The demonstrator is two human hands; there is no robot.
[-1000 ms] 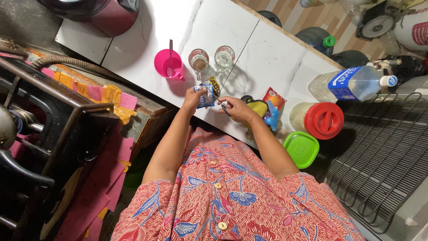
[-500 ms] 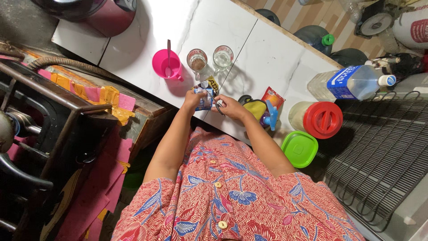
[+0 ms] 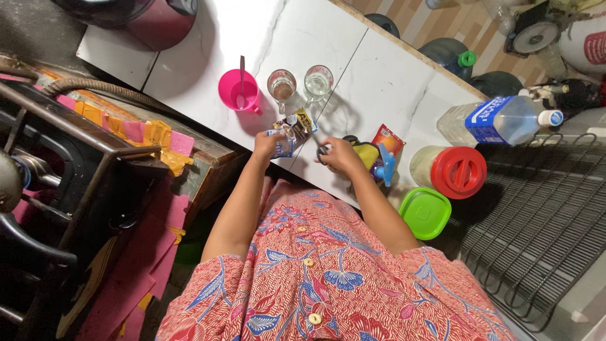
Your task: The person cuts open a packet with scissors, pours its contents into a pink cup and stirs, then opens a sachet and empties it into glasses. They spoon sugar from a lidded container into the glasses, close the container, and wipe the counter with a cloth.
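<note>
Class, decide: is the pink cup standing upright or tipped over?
Upright: the pink cup shows its round open mouth, with a spoon standing inside.

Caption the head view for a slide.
Left hand holds small sachets while right hand works scissors over a white counter.

Both arms reach forward — left hand, right hand seemingly fisted.

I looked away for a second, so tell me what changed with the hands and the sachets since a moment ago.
The right hand, with scissors, drew slightly away from the sachets, which the left hand kept holding. The pink cup with its spoon, both glasses and the red-lidded jar stayed put.
</note>
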